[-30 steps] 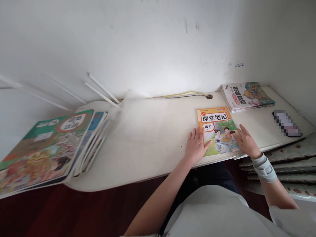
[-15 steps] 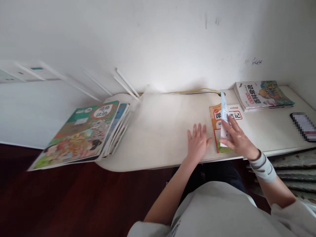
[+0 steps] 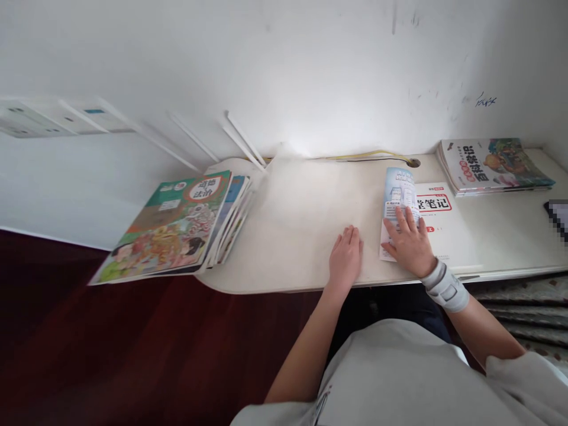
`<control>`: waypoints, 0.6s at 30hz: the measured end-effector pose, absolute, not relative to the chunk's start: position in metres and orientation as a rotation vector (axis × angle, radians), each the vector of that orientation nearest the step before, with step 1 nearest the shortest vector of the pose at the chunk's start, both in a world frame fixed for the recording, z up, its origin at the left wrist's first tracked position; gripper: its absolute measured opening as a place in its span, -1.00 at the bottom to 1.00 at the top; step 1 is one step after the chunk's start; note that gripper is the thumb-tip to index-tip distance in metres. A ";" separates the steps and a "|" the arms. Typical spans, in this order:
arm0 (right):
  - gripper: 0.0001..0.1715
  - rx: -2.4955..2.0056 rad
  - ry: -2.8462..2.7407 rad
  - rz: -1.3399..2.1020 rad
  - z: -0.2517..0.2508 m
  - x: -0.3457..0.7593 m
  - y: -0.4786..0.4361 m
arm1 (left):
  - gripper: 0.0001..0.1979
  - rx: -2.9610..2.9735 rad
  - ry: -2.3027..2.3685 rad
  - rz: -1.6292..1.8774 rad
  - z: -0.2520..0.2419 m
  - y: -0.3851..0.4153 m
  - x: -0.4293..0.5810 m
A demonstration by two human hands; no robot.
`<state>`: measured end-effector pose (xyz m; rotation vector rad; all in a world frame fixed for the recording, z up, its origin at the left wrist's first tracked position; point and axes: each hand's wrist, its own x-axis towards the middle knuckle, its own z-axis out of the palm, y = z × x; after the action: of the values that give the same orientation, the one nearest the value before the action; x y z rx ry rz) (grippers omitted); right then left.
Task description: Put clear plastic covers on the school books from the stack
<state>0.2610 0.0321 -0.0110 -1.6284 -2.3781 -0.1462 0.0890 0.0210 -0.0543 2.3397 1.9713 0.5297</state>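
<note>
right hand, fingers apart, probably flattens blue-white rectangular paper cover beneath (left hand: fingers straight, together); next needs even pressure.

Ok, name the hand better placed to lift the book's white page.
Likely the right hand: it lies on the blue page, nearer the white page; the left hand rests apart on the tabletop.

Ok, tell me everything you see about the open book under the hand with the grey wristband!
The Chinese-language paperback lies open on the white desk, left of the pale-covered book pile. Its right page is white, with black characters in a red frame and a small red label below. The printed left leaf is pale blue above, pinkish white below. The right hand rests spread on it, hiding part of both sides.
</note>
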 end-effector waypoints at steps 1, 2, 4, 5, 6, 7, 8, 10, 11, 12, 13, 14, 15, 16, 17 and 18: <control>-0.42 -1.617 -2.379 -0.143 -0.012 0.257 0.032 | -0.55 2.338 1.964 0.544 -0.054 0.021 0.089; -0.42 -1.601 -2.384 -0.142 -0.012 0.253 0.032 | -0.56 2.335 1.958 0.555 -0.054 0.021 0.088; -0.43 -1.564 -2.403 -0.142 -0.014 0.243 0.031 | -0.56 2.322 1.956 0.571 -0.053 0.020 0.087; -0.44 -1.547 -2.412 -0.140 -0.015 0.238 0.031 | -0.55 2.308 1.964 0.574 -0.052 0.019 0.086; -0.45 -1.534 -2.420 -0.136 -0.017 0.233 0.031 | -0.55 2.288 1.975 0.572 -0.051 0.018 0.086; -0.46 -1.527 -2.425 -0.129 -0.019 0.228 0.031 | -0.54 2.264 1.986 0.567 -0.050 0.018 0.085; -0.47 -1.523 -2.424 -0.122 -0.021 0.224 0.031 | -0.53 2.238 1.996 0.557 -0.049 0.018 0.085; -0.48 -1.516 -2.415 -0.110 -0.024 0.217 0.029 | -0.52 2.190 2.018 0.536 -0.048 0.018 0.084; -0.49 -1.510 -2.416 -0.106 -0.025 0.214 0.027 | -0.52 2.175 2.029 0.529 -0.048 0.018 0.084; -0.51 -1.501 -2.423 -0.105 -0.026 0.212 0.025 | -0.52 2.167 2.042 0.526 -0.048 0.018 0.085; -0.53 -1.491 -2.435 -0.102 -0.025 0.210 0.022 | -0.52 2.173 2.050 0.526 -0.048 0.018 0.085; -0.55 -1.479 -2.454 -0.093 -0.024 0.210 0.019 | -0.53 2.190 2.050 0.528 -0.048 0.018 0.086; -0.55 -1.464 -2.474 -0.075 -0.021 0.211 0.018 | -0.53 2.218 2.043 0.529 -0.049 0.018 0.087; -0.54 -1.448 -2.489 -0.052 -0.017 0.212 0.019 | -0.53 2.250 2.034 0.531 -0.050 0.018 0.088; -0.53 -1.436 -2.497 -0.025 -0.012 0.215 0.023 | -0.54 2.279 2.028 0.534 -0.051 0.018 0.089; -0.52 -1.431 -2.497 -0.002 -0.006 0.219 0.031 | -0.54 2.301 2.024 0.534 -0.051 0.018 0.090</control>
<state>0.2194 0.0311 -0.0060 -1.4311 -2.4969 -0.0017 0.0896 0.0178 -0.0512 2.3005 2.0237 0.5344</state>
